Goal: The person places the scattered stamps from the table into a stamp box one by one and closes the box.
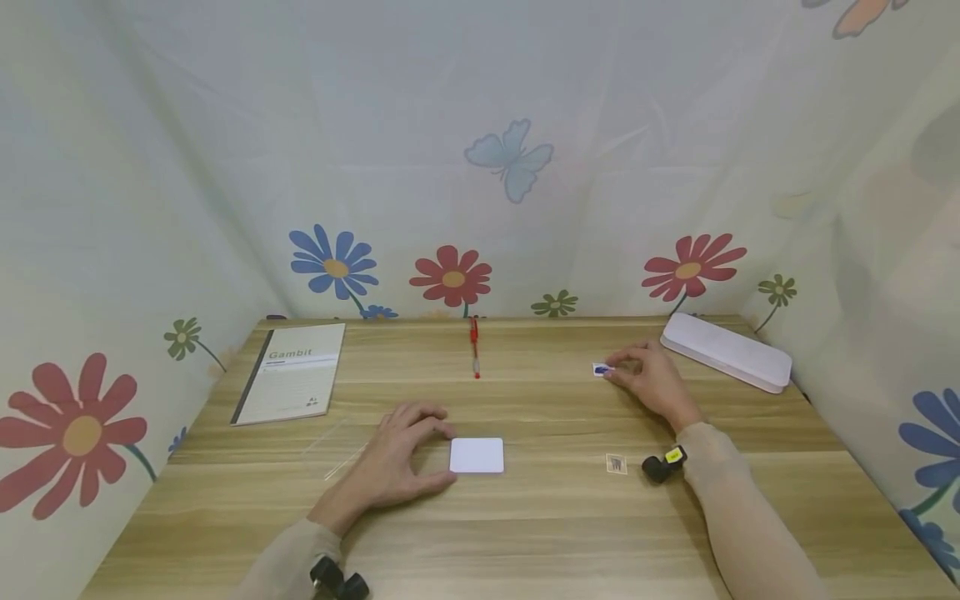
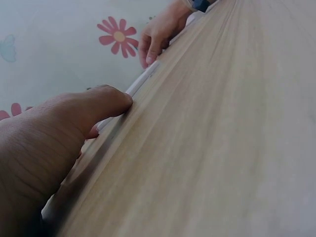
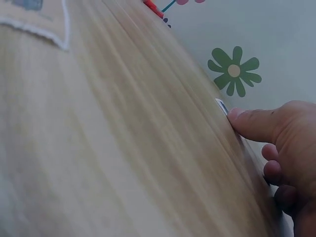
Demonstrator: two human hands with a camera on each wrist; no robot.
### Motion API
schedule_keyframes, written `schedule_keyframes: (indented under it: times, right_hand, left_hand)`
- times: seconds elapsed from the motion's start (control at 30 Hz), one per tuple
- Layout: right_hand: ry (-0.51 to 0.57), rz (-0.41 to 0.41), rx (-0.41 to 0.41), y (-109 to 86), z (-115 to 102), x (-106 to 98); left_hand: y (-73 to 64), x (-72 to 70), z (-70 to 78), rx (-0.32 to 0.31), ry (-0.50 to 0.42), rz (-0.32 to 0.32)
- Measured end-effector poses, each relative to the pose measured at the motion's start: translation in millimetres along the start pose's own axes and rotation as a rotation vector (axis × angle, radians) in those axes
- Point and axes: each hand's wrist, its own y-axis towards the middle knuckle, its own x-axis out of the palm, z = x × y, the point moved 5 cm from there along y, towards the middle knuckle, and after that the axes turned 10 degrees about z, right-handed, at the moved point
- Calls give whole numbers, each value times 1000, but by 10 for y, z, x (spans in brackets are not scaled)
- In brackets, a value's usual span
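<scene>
A small white card (image 1: 477, 456) with rounded corners lies on the table in front of me. My left hand (image 1: 397, 458) holds it at its left side, index finger at the far corner and thumb at the near one. The left wrist view shows that thumb (image 2: 116, 101) right at the card's edge. Farther back on the right, my right hand (image 1: 648, 379) pinches a small postage stamp (image 1: 601, 369) with a blue print between thumb and fingers, close over the table. Nearer to me lies a second stamp (image 1: 617, 464), pale with a dark picture; its notched edge shows in the right wrist view.
A notebook (image 1: 292, 375) lies at the back left, with thin clear strips (image 1: 341, 458) near it, beside the left hand. A red pen (image 1: 475, 346) lies at the back middle. The long white case (image 1: 725, 353) is at the back right. Flowered cloth (image 1: 510, 250) surrounds the table.
</scene>
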Motion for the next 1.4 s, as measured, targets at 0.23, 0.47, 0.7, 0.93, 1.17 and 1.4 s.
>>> schedule_keyframes:
  times: [0.23, 0.47, 0.7, 0.93, 1.17, 1.4]
  right_hand:
    - [-25, -18, -28, -4, -49, -2]
    - [-23, -1, -60, -1, -67, 11]
    - [35, -3, -17, 0, -70, 16]
    - [67, -23, -4, 23, -69, 14]
    - [97, -22, -4, 24, -67, -6]
    - [93, 45, 25, 40, -51, -39]
  left_hand:
    - [5, 5, -13, 4, 0, 5]
    - [-14, 18, -27, 20, 1, 13]
    - [-12, 27, -37, 26, 6, 14]
    - [-4, 12, -20, 15, 4, 5]
    - [6, 16, -30, 26, 7, 14]
    - [-10, 21, -38, 45, 6, 30]
